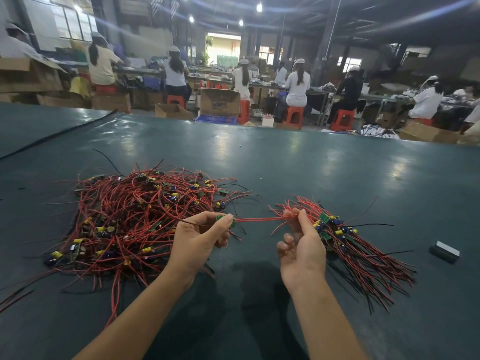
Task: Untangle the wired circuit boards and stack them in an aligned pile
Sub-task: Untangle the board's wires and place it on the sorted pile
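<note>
A big tangled heap of small green circuit boards with red and black wires (135, 219) lies on the left of the dark green table (285, 162). To the right lies an aligned pile of boards (337, 232), wires fanning toward me. My left hand (200, 237) pinches one small green board (224, 219) at its fingertips. That board's red wires (259, 219) stretch right to my right hand (301, 242), which pinches them between thumb and forefinger, palm up, just left of the aligned pile.
A small grey block (444, 252) lies at the table's right. A black cable (57, 133) runs across the far left. Beyond the table edge, people sit on red stools (293, 116) at benches among cardboard boxes (219, 101).
</note>
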The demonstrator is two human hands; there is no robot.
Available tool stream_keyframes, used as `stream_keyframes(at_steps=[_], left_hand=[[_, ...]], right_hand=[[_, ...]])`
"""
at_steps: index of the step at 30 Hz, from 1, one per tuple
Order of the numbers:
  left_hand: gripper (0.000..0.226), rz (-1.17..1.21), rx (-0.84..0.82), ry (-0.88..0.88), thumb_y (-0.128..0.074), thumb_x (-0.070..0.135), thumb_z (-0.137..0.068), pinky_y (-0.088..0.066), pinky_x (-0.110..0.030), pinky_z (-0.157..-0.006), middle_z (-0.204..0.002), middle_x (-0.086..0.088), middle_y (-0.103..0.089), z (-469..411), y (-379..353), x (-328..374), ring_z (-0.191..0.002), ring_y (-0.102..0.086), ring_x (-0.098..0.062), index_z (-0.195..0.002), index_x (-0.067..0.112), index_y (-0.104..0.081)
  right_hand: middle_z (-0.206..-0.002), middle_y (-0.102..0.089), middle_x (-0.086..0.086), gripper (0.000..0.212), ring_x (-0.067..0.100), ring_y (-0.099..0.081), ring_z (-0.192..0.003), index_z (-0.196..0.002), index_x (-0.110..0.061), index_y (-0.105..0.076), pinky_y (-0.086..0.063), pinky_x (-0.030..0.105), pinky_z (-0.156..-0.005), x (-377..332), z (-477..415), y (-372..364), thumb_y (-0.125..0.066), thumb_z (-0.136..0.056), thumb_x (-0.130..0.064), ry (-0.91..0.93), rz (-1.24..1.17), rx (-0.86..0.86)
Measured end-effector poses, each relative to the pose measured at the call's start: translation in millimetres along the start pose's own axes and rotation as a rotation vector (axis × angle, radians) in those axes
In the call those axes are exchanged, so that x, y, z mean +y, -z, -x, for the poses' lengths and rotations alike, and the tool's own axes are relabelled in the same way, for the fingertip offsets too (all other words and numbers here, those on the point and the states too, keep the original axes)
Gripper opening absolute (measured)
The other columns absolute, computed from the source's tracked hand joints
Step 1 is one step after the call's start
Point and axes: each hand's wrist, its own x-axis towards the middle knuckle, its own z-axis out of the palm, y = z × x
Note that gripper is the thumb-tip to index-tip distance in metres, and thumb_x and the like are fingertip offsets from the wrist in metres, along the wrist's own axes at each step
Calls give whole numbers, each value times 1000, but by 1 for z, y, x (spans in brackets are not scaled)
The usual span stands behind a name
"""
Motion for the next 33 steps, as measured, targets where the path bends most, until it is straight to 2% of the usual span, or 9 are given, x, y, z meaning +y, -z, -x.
stream_keyframes(at_steps=[4,8,12,14,18,22,26,30,33], left_hand=[[14,90,40,33,-75,28,-68,-51,-18,-51,-61,-4,-64,-1,-1,0,-51,-57,-12,-76,17,-77],[18,88,-15,31,-75,30,-65,-50,-18,-52,-64,-3,-67,3,-6,-2,-52,-59,-11,-78,18,-78],[25,29,-56,31,-74,28,-68,-51,-18,-56,-67,-2,-70,4,-6,-3,-59,-65,-9,-86,11,-76],[19,6,-66,20,-74,22,-71,-50,-18,-55,-62,-3,-68,4,-7,-4,-55,-61,-10,-83,8,-74],[5,16,9,-3,-70,5,-82,-47,-17,-50,-55,-1,-63,0,-4,-4,-48,-54,-8,-77,7,-71],[8,28,10,-15,-74,16,-73,-47,-17,-50,-55,-2,-62,-1,-1,0,-48,-54,-8,-76,8,-72],[12,69,10,15,-74,23,-66,-48,-17,-50,-56,-2,-62,2,-5,0,-48,-54,-9,-72,13,-74],[12,131,-26,87,-76,26,-64,-48,-17,-50,-57,-3,-63,1,-3,2,-48,-54,-9,-71,16,-78],[32,144,-78,119,-79,36,-59,-50,-17,-52,-62,-3,-67,4,-7,2,-51,-58,-8,-82,13,-79]], right_hand=[[-91,-76,-5,18,4,-44,-48,-96,-22,-73,-36,16,-39,8,7,-4,-69,-88,-38,57,116,-80],[-73,-70,-5,19,11,-50,-56,-76,-26,-78,-38,21,-46,37,22,-15,-80,-66,-42,52,276,-226],[-72,-69,4,10,26,-53,-75,-79,-22,-81,-44,36,-67,50,29,-21,-74,-85,-25,109,280,-274],[-70,-65,4,15,22,-51,-68,-74,-22,-81,-44,33,-63,47,26,-19,-73,-87,-23,102,291,-230],[-56,-61,-9,18,3,-38,-41,-72,-17,-78,-31,16,-37,21,11,-14,-72,-88,-21,35,153,-42],[-57,-60,-8,13,2,-37,-40,-84,-15,-74,-28,14,-35,-2,-1,-5,-66,-93,-20,34,13,38],[-60,-57,-8,16,3,-37,-42,-80,-18,-76,-29,15,-36,0,1,-4,-67,-92,-23,76,-12,-5],[-60,-60,-11,12,4,-38,-44,-70,-26,-78,-31,16,-38,13,14,-11,-75,-81,-32,134,170,-191],[-57,-60,-7,13,5,-36,-41,-72,-27,-80,-31,18,-38,23,25,-18,-72,-78,-35,224,302,-308]])
